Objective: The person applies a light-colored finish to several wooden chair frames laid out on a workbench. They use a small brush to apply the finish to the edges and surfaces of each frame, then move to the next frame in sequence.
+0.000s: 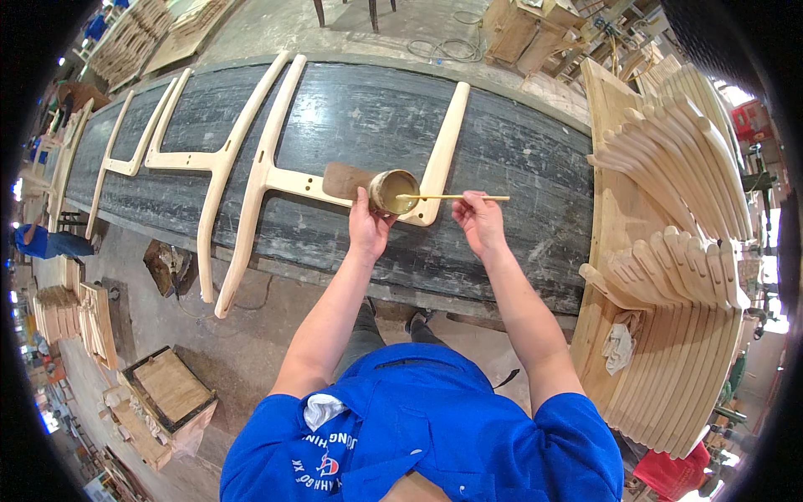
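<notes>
My left hand (pixel 370 226) is closed around a round container (pixel 382 186) of yellowish, glue-like liquid, its mouth tipped toward the right. A brown part (pixel 345 181) sticks out to the container's left; I cannot tell whether it is the container's body or a separate piece. Between the fingertips of my right hand (pixel 480 224) is a thin wooden stick (pixel 468 197), level, with its left end at the container's mouth. Behind and under both lies a pale wooden chair frame (pixel 288 181), with small dark holes in its crossbar. The container hides part of that crossbar.
More pale frames (pixel 219 159) lie leftward on the long dark worktable (pixel 360 109). Stacked curved wooden parts (pixel 669 284) and a white cloth (pixel 620 345) fill the right side. A wooden box (pixel 170 389) stands on the floor at left. A person in blue (pixel 38 241) is far left.
</notes>
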Tool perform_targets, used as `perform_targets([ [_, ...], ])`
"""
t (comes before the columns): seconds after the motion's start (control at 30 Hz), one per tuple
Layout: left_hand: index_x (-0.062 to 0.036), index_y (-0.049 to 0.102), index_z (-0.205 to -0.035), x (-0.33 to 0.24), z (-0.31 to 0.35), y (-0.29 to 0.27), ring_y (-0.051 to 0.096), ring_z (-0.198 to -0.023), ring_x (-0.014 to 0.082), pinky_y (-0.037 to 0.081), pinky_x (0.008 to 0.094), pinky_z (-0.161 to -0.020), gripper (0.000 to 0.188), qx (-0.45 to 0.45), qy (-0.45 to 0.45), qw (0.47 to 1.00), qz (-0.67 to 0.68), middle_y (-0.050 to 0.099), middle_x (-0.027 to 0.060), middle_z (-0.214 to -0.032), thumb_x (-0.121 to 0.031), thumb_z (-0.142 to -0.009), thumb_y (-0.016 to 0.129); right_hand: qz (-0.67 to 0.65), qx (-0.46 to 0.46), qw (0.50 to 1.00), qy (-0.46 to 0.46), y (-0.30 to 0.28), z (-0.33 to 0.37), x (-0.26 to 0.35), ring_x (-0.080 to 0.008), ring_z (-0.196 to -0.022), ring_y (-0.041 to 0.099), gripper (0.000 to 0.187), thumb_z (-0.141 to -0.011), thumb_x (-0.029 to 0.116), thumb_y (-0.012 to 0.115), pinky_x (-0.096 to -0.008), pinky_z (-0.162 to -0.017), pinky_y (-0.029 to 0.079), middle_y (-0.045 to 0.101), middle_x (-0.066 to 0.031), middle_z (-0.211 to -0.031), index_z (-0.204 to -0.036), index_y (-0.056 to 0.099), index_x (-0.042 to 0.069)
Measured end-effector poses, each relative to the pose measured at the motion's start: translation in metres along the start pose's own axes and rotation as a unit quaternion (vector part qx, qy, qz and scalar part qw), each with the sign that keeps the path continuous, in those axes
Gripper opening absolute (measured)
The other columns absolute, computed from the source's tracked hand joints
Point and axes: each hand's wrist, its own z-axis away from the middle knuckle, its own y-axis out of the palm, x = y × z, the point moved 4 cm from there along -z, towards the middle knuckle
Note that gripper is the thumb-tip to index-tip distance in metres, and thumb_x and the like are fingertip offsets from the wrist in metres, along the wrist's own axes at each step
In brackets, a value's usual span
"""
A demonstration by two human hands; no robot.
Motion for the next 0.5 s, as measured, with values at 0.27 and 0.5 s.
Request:
perform_targets([
  [0.27,-0.008,0.041,-0.127,0.015,0.001,-0.025,0.049,-0.117,0.0263,0.045,0.0482,-0.094,0.048,-0.033,-0.016,0.999,-0.019,0.05,0.0103,-0.126,-0.045,-0.097,0.035,0.153,0.015,0.981,-0.115,-0.008,0.001,0.031,-0.0129,-0.059,0.06,0.017,-0.092,0.019,0.055,-0.0253,-0.053,0.049,0.062,-0.0076,-0.073,-0.082,0.05,0.007],
  [0.5,-0.008,0.039,-0.13,-0.011,0.016,-0.07,0.048,-0.118,0.0295,0.042,0.0519,-0.096,0.049,-0.07,0.029,0.997,0.007,0.047,0.0111,-0.13,-0.044,-0.098,0.031,0.495,0.107,0.831,-0.231,0.013,0.003,0.025,-0.0094,-0.058,0.057,0.019,-0.088,0.016,0.06,-0.0249,-0.055,0.045,0.059,-0.0058,-0.065,-0.08,0.051,0.001],
])
